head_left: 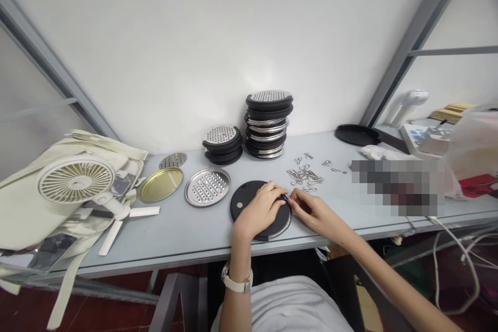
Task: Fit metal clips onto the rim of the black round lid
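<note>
A round black disc with a silvery rim (241, 201) lies on the table near its front edge. My left hand (262, 209) rests over the disc, its fingers curled at the disc's upper right edge. At that same edge my right hand (309, 210) pinches something small that I cannot make out. Just beyond my right hand lies a loose heap of metal clips (303, 175). To the left of the disc is a round metal grater plate (207, 187), with a gold-coloured round lid (161, 184) further left.
Two stacks of black discs, one tall (269, 124) and one short (222, 144), stand by the wall. A white fan (78, 181) and pale bag (23, 207) occupy the left. A black round tray (358, 135) and plastic bag (472, 140) are at right.
</note>
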### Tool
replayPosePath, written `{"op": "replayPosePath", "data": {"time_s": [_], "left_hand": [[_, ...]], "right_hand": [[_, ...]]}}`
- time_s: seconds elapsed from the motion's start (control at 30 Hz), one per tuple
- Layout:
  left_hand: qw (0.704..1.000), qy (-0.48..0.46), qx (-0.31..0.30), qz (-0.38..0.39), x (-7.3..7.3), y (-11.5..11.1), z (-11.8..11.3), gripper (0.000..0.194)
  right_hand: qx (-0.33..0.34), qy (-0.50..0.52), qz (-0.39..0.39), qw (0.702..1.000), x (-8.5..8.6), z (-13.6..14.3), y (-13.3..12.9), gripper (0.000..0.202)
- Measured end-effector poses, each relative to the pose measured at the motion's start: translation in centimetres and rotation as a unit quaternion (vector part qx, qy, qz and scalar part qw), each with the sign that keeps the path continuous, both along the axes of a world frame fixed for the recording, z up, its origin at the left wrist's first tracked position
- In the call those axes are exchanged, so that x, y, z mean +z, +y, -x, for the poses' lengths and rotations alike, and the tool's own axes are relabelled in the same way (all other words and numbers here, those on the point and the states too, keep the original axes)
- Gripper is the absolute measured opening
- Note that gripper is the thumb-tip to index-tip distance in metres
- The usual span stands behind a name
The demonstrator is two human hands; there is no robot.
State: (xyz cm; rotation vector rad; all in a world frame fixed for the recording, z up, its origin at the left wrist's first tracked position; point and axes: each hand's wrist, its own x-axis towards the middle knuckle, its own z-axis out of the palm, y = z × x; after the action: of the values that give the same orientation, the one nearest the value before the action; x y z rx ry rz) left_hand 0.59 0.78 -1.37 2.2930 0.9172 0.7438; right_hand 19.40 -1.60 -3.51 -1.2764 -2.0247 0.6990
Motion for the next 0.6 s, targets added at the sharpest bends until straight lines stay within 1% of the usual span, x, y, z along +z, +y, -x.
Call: {"op": "replayPosePath", "data": {"time_s": [0.43,0.6], "left_hand": [[1.000,-0.006,-0.002,0.007,0.07,-0.09,-0.05,0.027],[1.000,-0.006,0.002,0.006,0.00,-0.12,-0.06,0.025]], "right_hand": [[0.010,0.027,-0.004,1.000,0.26,0.05,-0.23,0.011],[0.008,0.019,0.005,1.000,0.26,0.04,-0.24,0.012]]}}
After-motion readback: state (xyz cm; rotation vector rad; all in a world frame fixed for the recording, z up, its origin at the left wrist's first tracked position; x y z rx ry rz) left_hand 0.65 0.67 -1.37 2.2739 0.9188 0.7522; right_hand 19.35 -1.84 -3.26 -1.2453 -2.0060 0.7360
